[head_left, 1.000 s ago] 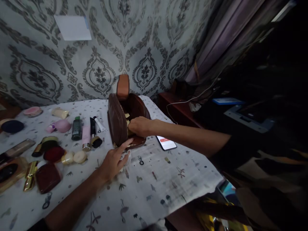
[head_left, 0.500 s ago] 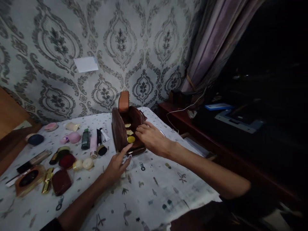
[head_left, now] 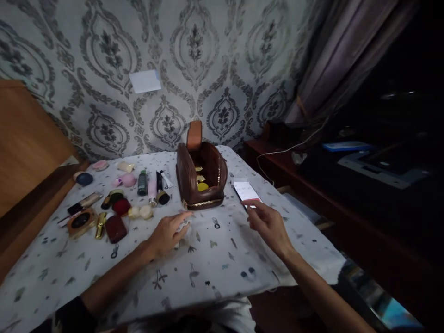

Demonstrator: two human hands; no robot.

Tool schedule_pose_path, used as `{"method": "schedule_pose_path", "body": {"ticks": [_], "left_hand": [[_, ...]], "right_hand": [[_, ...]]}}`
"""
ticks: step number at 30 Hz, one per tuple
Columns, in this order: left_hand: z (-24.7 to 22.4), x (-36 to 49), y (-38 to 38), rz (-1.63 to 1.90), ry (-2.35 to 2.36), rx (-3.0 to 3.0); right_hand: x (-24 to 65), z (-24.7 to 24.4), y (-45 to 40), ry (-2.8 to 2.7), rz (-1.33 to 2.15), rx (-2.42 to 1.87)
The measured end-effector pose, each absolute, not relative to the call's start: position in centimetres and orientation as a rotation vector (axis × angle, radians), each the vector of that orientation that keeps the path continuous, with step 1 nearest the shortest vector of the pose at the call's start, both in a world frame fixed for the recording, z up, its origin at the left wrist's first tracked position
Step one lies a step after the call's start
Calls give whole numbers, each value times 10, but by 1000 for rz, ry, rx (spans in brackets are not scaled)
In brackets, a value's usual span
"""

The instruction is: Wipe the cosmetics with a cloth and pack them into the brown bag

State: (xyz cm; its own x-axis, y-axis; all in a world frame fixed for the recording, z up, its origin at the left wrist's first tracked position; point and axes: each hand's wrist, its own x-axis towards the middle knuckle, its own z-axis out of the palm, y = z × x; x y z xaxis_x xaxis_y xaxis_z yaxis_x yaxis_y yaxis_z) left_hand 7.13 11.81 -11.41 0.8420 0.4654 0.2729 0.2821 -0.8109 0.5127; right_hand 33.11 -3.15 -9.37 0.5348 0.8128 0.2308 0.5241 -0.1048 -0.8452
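Note:
My left hand [head_left: 168, 235] rests on the patterned cloth in front of the bag, its fingers stretched and the thumb apart. A small whitish, partly see-through item [head_left: 183, 224] shows by its fingers; its kind is unclear. Bent fingers of my right hand [head_left: 266, 224] close over the lower end of a phone [head_left: 243, 188] with a lit screen, lying on the table. Between and beyond my hands stands a brown cosmetic bag [head_left: 198, 198], unzipped, its tan-lined flap [head_left: 194, 134] up. Inside it are a yellow round item [head_left: 203, 187] and gold-coloured pieces [head_left: 200, 178].
Cosmetics spread over the left of the table: a dark red bottle [head_left: 115, 229], a compact [head_left: 82, 223], a gold tube [head_left: 100, 225], a green bottle [head_left: 142, 183] and several others. A white cable [head_left: 291, 150] runs along the dark red furniture [head_left: 253, 150] at right.
My right hand has come out of the bag and moved right to the phone. My left hand stays before the bag. The view has shifted, showing more of the table's front and right.

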Motion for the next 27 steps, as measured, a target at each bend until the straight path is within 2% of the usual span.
{"method": "schedule_pose_path", "body": {"ticks": [7, 13, 19, 23, 27], "left_hand": [[-116, 32, 121, 652, 695, 2514], [-117, -4, 117, 718, 873, 2457], [-120, -34, 114, 801, 970, 2414], [-114, -55, 121, 850, 1052, 2368], [-107, -74, 127, 946, 1184, 2280]], "right_hand": [[284, -101, -14, -1298, 661, -1653], [239, -110, 32, -1435, 1011, -1419], [191, -109, 75, -1406, 1219, -1274], [144, -100, 60, -1562, 1419, -1107], [99, -98, 20, -2048, 1858, -662]]}}
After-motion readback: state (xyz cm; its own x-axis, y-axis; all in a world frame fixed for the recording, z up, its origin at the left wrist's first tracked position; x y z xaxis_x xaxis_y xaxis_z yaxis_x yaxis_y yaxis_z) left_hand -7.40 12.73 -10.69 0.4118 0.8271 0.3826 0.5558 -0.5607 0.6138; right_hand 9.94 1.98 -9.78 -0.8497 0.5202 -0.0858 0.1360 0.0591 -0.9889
